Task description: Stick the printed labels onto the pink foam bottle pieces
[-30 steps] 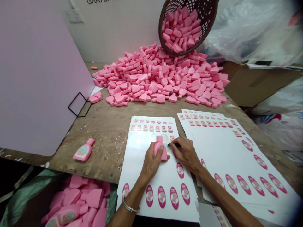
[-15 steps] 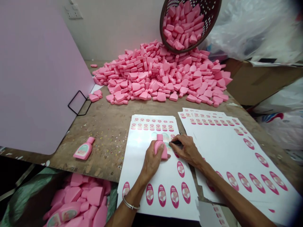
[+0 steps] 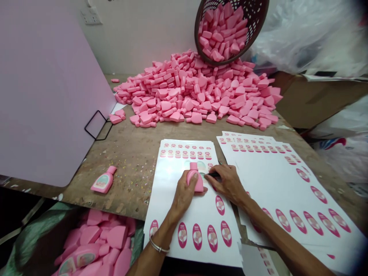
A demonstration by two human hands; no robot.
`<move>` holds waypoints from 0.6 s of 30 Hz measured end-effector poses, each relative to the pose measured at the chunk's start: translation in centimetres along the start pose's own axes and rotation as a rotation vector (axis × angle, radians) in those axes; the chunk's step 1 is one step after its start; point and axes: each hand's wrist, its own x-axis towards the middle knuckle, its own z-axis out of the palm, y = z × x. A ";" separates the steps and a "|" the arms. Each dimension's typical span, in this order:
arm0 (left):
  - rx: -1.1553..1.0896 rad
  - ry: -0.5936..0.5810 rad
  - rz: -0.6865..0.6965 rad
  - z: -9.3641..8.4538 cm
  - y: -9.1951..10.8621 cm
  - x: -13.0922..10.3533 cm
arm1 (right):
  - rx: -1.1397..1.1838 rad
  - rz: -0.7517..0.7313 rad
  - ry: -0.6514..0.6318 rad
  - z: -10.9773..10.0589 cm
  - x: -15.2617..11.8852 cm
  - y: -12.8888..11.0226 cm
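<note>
My left hand (image 3: 184, 191) holds a pink bottle-shaped piece (image 3: 198, 180) upright, thumb across its front, above a sheet of stickers (image 3: 172, 199). Just right of the piece, my right hand (image 3: 227, 180) pinches a thin dark tool (image 3: 213, 174), its tip over pale green stickers near the sheet's middle. Oval pink stickers line the bottom of that sheet, and small ones run along its top. To the left lies a pink piece with a label on its front (image 3: 104, 180).
A large heap of pink pieces (image 3: 184, 92) lies at the back under a tilted brown basket (image 3: 198, 42). More sticker sheets (image 3: 267, 180) are on the right. A pink board (image 3: 51, 96) stands left; a green sack (image 3: 31, 241) of pieces is below.
The tool in my right hand has shifted slightly and now shows more plainly. My left hand and the pink piece have barely moved.
</note>
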 end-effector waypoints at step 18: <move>-0.272 0.024 -0.003 -0.4 0.1 -0.4 | 0.516 0.411 0.103 -3.4 0.0 -2.1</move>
